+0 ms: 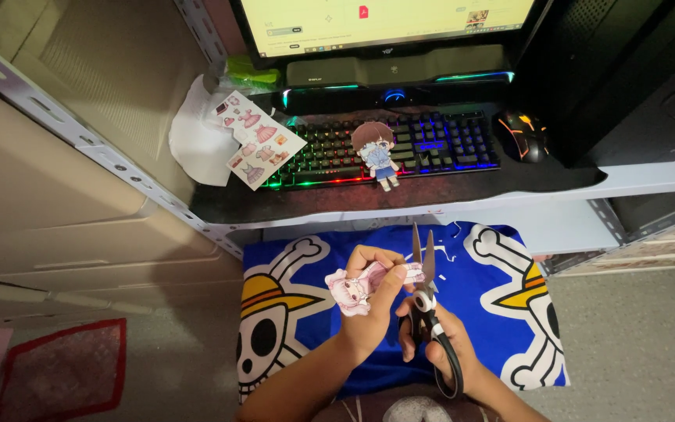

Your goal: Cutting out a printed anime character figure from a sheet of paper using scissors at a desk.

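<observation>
Pink and white, the small paper cut-out figure is pinched in the left hand, thumb on top and fingers curled beneath it, held out flat above a blue cloth printed with white skulls in yellow straw hats that lies over the person's lap. The right hand is clenched through the loops of a pair of black-handled metal scissors, whose blades point away from the body and stand slightly parted, their inner edges meeting the right end of the cut-out just beside the left thumb. Both hands are close together, almost touching, over the middle of the cloth. Beyond them runs the pale counter with a dark mat on top, carrying a black keyboard lit in rainbow colours. A second paper figure with brown hair and a blue outfit lies on the keys near the keyboard's middle. To the left of the keyboard sits a sheet printed with small pink paper clothes, tilted, overlapping a plain white scrap of paper. A black mouse with orange lights rests right of the keyboard, and a bright monitor stands behind a dark speaker bar. A red-edged mat lies on the floor at lower left.
</observation>
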